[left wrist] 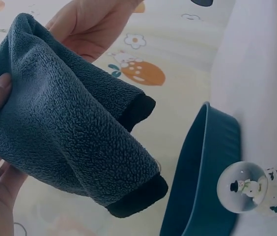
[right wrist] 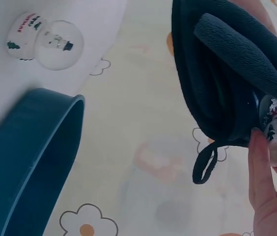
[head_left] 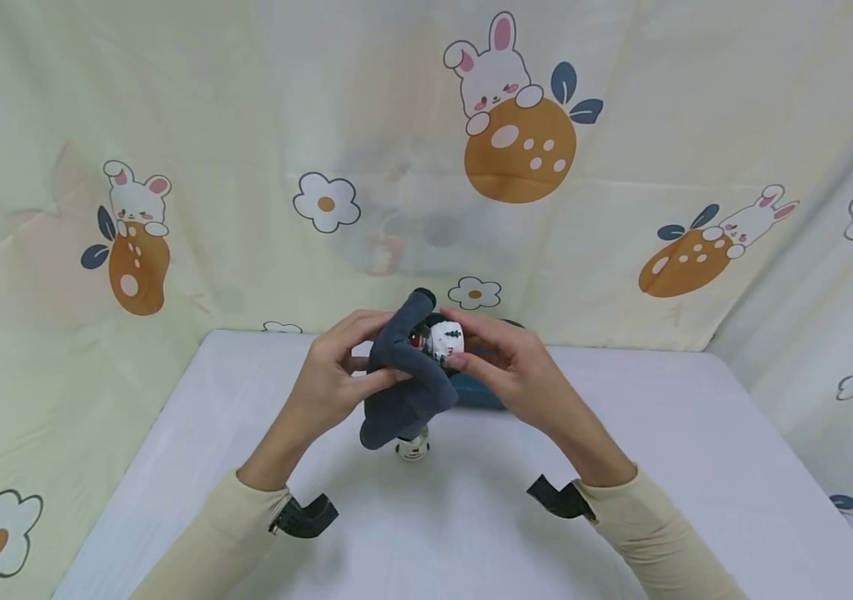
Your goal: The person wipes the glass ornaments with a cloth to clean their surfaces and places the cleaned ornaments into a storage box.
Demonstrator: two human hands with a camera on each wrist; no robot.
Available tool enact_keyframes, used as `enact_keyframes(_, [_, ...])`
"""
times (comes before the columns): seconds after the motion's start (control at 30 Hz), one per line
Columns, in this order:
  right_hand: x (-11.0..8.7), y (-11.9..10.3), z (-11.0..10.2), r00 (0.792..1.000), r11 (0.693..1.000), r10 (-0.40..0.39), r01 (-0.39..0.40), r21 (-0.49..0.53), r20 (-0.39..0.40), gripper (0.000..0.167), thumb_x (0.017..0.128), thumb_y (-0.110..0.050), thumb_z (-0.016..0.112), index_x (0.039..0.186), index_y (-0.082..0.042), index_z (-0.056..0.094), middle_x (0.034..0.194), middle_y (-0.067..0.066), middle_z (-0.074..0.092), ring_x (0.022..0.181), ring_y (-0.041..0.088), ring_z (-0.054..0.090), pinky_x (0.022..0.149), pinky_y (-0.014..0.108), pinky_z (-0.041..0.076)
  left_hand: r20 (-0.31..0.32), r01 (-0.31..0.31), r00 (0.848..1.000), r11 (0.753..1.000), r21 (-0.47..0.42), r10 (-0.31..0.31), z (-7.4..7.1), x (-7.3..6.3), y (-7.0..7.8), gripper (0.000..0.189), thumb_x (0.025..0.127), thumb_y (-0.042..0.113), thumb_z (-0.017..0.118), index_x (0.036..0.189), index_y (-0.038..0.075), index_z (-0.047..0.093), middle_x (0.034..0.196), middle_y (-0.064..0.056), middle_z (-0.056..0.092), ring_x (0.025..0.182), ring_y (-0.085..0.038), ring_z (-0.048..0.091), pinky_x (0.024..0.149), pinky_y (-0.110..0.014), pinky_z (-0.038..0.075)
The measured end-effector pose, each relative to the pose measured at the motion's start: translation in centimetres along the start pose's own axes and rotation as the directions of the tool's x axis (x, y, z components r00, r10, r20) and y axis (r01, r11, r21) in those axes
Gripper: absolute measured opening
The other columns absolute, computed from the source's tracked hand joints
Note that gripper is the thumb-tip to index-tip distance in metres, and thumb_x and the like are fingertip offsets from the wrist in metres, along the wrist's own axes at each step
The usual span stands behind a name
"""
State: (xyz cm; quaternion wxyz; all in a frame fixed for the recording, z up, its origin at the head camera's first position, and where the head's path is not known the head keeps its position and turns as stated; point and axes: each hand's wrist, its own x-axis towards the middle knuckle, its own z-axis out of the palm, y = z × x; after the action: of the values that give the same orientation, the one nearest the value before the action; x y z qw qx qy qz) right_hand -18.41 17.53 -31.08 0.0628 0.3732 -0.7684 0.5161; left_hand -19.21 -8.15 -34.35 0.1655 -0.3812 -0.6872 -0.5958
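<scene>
A dark blue-grey terry cloth (head_left: 407, 400) with black edging hangs in folds from my left hand (head_left: 324, 379), the thumb on its near side. My right hand (head_left: 519, 375) grips a snow globe (head_left: 447, 340) by its white printed base, tipped sideways above the table. The cloth wraps around the glass ball of that globe, hiding much of it. In the right wrist view, fingertips (right wrist: 259, 142) lie along the base, and a small hanging loop (right wrist: 205, 167) dangles from the cloth. A second snow globe (left wrist: 256, 189), with a snowman inside, stands upright on the table below the hands.
Behind the hands, a blue plastic bin (head_left: 479, 393) sits on the white table (head_left: 621, 467), partly covered by the right hand in the head view. A pale curtain (head_left: 246, 125) printed with rabbits and flowers hangs along the table's far edge.
</scene>
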Motion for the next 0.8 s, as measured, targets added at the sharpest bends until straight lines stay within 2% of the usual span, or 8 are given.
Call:
enact_keyframes(0.17, [-0.01, 0.45, 0.35, 0.997, 0.996, -0.079, 0.078, -0.042, -0.019, 0.063, 0.091, 0.006, 0.071, 0.149, -0.003, 0.050, 0.135, 0.014, 0.061, 0.105, 0.024, 0.069, 0.092, 0.031, 0.058, 0.004, 0.028, 1.000, 1.000, 0.004, -0.028, -0.13, -0.11, -0.17, 0.061, 0.081, -0.007, 0.081, 0.137, 0.006, 0.061, 0.125, -0.009, 0.064, 0.102, -0.021, 0.065, 0.080, -0.036, 0.063])
enact_keyframes(0.3, [-0.07, 0.65, 0.27, 0.991, 0.986, -0.136, 0.135, -0.095, -0.007, 0.065, 0.089, 0.009, 0.071, 0.149, -0.002, 0.049, 0.127, 0.013, 0.062, 0.105, 0.024, 0.070, 0.092, 0.032, 0.059, 0.007, 0.042, 0.999, 0.999, 0.000, -0.042, -0.24, -0.08, -0.26, 0.063, 0.082, -0.006, 0.081, 0.139, 0.007, 0.059, 0.126, -0.008, 0.064, 0.103, -0.022, 0.067, 0.080, -0.036, 0.063])
enact_keyframes(0.4, [-0.14, 0.71, 0.11, 0.982, 0.967, -0.190, 0.188, -0.172, 0.002, 0.067, 0.087, 0.009, 0.073, 0.149, -0.003, 0.049, 0.121, 0.011, 0.062, 0.105, 0.023, 0.070, 0.091, 0.030, 0.059, 0.012, 0.050, 0.999, 0.999, -0.007, -0.050, -0.35, -0.02, -0.25, 0.064, 0.082, -0.007, 0.081, 0.140, 0.008, 0.059, 0.126, -0.008, 0.064, 0.103, -0.022, 0.068, 0.080, -0.036, 0.063])
enact_keyframes(0.5, [-0.12, 0.71, 0.02, 0.970, 0.939, -0.243, 0.237, -0.251, 0.005, 0.069, 0.084, 0.008, 0.077, 0.148, -0.003, 0.051, 0.123, 0.010, 0.062, 0.108, 0.021, 0.069, 0.091, 0.028, 0.059, 0.019, 0.055, 0.998, 0.998, -0.018, -0.055, -0.42, 0.04, -0.19, 0.063, 0.082, -0.007, 0.080, 0.140, 0.008, 0.058, 0.126, -0.008, 0.064, 0.103, -0.022, 0.068, 0.079, -0.037, 0.063])
enact_keyframes(0.63, [-0.08, 0.70, -0.03, 0.955, 0.911, -0.298, 0.289, -0.294, 0.016, 0.069, 0.082, 0.008, 0.079, 0.146, 0.000, 0.052, 0.130, 0.013, 0.060, 0.114, 0.023, 0.065, 0.093, 0.028, 0.058, 0.030, 0.061, 0.998, 0.998, -0.035, -0.060, -0.44, 0.11, -0.07, 0.062, 0.083, -0.007, 0.079, 0.140, 0.007, 0.058, 0.126, -0.009, 0.063, 0.104, -0.022, 0.068, 0.079, -0.038, 0.063])
enact_keyframes(0.8, [0.01, 0.71, -0.12, 0.935, 0.882, -0.352, 0.346, -0.319, 0.042, 0.067, 0.085, 0.007, 0.077, 0.147, -0.001, 0.052, 0.135, 0.016, 0.057, 0.119, 0.026, 0.063, 0.096, 0.027, 0.056, 0.031, 0.079, 0.997, 0.996, -0.052, -0.077, -0.49, 0.07, -0.06, 0.061, 0.084, -0.007, 0.078, 0.140, 0.007, 0.058, 0.126, -0.009, 0.064, 0.106, -0.023, 0.068, 0.080, -0.038, 0.063])
